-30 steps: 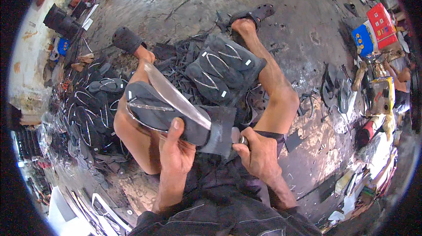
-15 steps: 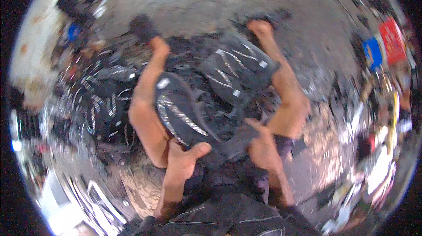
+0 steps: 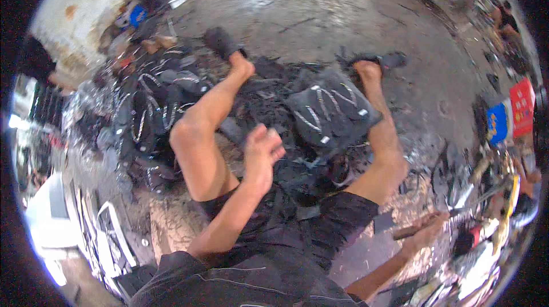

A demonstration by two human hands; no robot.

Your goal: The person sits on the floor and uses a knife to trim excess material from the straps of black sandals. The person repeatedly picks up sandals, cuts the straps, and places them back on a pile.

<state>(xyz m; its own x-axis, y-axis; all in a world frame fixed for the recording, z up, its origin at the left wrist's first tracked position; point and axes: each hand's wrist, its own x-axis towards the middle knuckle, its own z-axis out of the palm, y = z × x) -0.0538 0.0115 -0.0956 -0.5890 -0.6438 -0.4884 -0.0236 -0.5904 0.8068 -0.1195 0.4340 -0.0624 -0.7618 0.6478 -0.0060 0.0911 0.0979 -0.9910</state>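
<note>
My left hand (image 3: 263,157) is raised between my knees, its blurred fingers loosely apart and nothing seen in them. Out to the right and low, my right hand (image 3: 429,230) is closed around a brown, handle-like tool (image 3: 406,232); which kind of tool I cannot make out. Between my shins lies a stack of black slippers (image 3: 329,107) with sparkling V-shaped straps and small white tags. To the left of my left leg is a pile of similar black slippers (image 3: 151,107). Dark scraps (image 3: 251,101) cover the ground between my feet.
Strips and loose goods (image 3: 497,215) crowd the right side, near a red and blue box (image 3: 512,112). White frames (image 3: 111,230) stand at lower left beside a brown board (image 3: 171,224). A stained wall (image 3: 80,15) rises at far left. Grey floor (image 3: 320,10) spreads ahead.
The black slipper with the sparkling strap has left my left hand, which has moved up and rightward. My right hand has reached out to the right and grasped the brown tool. The view has shifted.
</note>
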